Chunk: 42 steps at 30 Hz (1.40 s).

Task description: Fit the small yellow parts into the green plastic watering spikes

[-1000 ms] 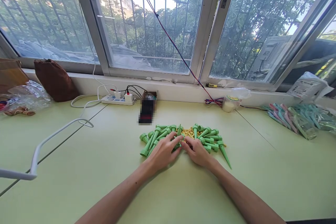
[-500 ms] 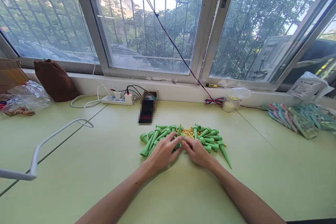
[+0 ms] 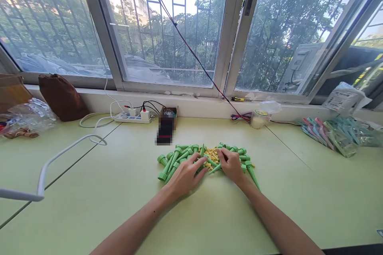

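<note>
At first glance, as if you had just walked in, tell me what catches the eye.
The bright green cones stand out first, heaped around small yellow pieces near the middle of the pale green table, with the left hand and right hand over them. Next come the windows along the back, showing trees outside, and the thick white cord bending through the view's left side.

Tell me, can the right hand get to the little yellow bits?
Probably yes: the right hand is right beside the yellow bits, and part of the pile shows uncovered, though green spikes crowd both sides.
</note>
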Available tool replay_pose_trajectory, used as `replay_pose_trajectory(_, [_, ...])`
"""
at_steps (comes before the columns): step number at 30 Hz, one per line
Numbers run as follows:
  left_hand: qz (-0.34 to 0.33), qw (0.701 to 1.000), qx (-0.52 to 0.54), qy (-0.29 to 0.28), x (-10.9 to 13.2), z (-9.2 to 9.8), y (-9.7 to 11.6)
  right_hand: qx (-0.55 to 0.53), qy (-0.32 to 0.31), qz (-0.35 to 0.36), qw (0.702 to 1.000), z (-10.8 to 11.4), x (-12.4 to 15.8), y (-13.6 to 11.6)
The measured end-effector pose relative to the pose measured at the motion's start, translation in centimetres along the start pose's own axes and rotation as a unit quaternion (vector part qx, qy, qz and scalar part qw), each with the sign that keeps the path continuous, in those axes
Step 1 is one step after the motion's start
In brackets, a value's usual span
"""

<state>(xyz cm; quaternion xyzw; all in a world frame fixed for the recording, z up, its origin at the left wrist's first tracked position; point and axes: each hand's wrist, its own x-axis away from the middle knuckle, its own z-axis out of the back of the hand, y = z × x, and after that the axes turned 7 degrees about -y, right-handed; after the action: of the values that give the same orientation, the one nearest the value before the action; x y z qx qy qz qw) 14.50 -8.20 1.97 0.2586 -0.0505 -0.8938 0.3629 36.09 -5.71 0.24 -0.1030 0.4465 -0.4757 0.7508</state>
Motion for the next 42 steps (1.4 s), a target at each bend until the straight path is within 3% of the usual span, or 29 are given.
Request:
replay_pose_trajectory(5, [-0.054, 0.997, -0.058, 0.024, 0.1, 0.8, 0.0, -0.002, 0.026, 0.031, 0.999, -0.7, 0.0, 0.4])
replay_pose_trajectory(10, [-0.098, 0.984, -0.099, 0.113, -0.5, 2.8, 0.6, 0.013, 0.012, 0.053, 0.998, -1.3, 0.1, 0.5])
replay_pose_trajectory(16, [0.004, 0.988, -0.001, 0.155, -0.9, 6.4, 0.8, 0.023, -0.022, 0.053, 0.998, -1.6, 0.1, 0.2])
replay_pose_trajectory(18, [0.057, 0.982, 0.010, 0.180, -0.2, 7.5, -0.1, 0.011, -0.039, 0.057, 0.998, -1.5, 0.0, 0.1])
replay_pose_trajectory(21, [0.127, 0.980, 0.029, 0.153, 1.3, 8.5, -2.3, -0.009, -0.050, 0.060, 0.997, -1.3, -0.2, 0.0])
replay_pose_trajectory(26, [0.210, 0.958, 0.009, 0.195, 3.7, 8.9, -5.2, -0.025, -0.054, 0.052, 0.997, -1.2, -0.1, 0.0])
replay_pose_trajectory(33, [0.250, 0.911, -0.017, 0.327, 4.2, 10.1, -5.5, -0.040, -0.077, 0.040, 0.995, -0.9, 0.2, 0.0])
replay_pose_trajectory(42, [0.278, 0.909, -0.057, 0.304, 5.3, 7.8, -8.0, -0.048, -0.090, 0.026, 0.994, -0.5, 0.6, -0.3])
